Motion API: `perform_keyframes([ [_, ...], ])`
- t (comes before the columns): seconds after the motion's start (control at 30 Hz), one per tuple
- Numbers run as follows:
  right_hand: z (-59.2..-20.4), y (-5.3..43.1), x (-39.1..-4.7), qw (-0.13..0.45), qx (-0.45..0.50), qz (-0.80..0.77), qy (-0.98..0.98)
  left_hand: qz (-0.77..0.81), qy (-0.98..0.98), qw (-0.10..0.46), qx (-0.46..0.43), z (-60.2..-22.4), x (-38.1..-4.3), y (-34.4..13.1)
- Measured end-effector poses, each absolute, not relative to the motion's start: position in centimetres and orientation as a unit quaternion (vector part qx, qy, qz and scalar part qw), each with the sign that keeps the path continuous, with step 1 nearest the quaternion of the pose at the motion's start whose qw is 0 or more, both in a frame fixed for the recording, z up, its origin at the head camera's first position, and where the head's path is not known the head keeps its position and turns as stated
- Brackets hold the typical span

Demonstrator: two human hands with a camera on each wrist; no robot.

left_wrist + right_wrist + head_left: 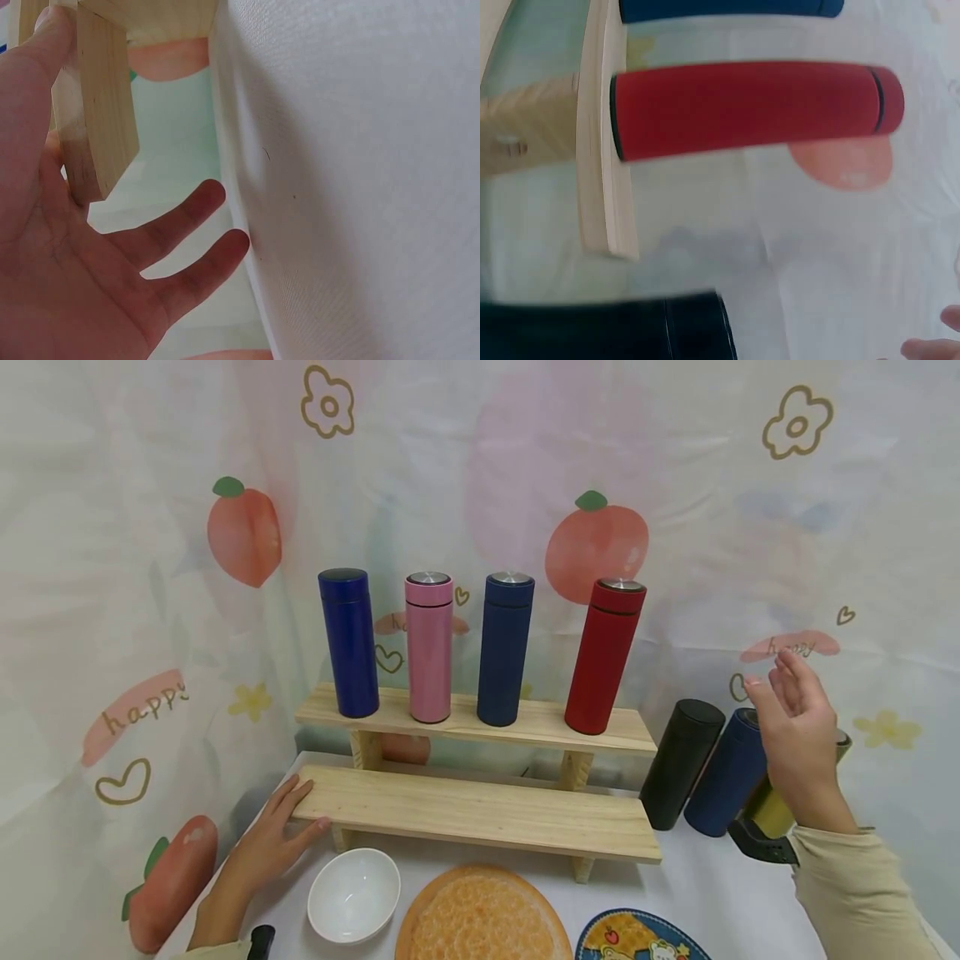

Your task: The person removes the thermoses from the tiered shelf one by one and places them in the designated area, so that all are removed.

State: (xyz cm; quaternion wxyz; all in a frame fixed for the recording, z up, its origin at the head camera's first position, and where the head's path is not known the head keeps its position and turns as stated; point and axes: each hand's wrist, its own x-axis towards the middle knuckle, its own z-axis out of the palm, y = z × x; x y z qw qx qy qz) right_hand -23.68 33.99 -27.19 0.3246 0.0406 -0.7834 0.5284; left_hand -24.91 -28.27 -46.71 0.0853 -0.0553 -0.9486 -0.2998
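My left hand [264, 847] touches the left end of the lower tier [480, 810] of a wooden rack, thumb along the front edge; two of its fingers [202, 262] spread loosely past the board in the left wrist view. Empty and loosely bent, my right hand [801, 739] hangs in the air at the right, overlapping a gold bottle [768, 806]. Beside that stand a navy bottle [726, 772] and a black bottle [682, 764]. On the upper tier [465, 722] are upright thermos bottles: bright blue [349, 643], pink [429, 652], dark blue [506, 652] and red [606, 660].
In front of the rack, a white bowl [354, 896] sits on the white-covered table. A round waffle-patterned mat [483, 918] lies beside it, with a blue-rimmed cartoon mat [637, 935] further right. Printed fabric [697, 527] hangs close behind the rack.
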Motion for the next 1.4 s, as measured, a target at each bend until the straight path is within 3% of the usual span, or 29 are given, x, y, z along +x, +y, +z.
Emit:
perform_keyframes([
  [0.6,-27.6,25.3,-26.2,0.222,0.147,0.617,-0.740,-0.310,-0.946,0.081,-0.055,-46.4,-24.7,-28.2],
  [0.97,-27.9,21.5,-28.2,0.197,0.126,0.639,-0.733,-0.308,-0.947,0.076,-0.056,-46.4,-24.6,-28.2],
  [1.4,-28.2,20.7,-31.9,0.194,0.072,0.657,-0.725,-0.309,-0.946,0.084,-0.055,-46.6,-24.5,-28.4],
])
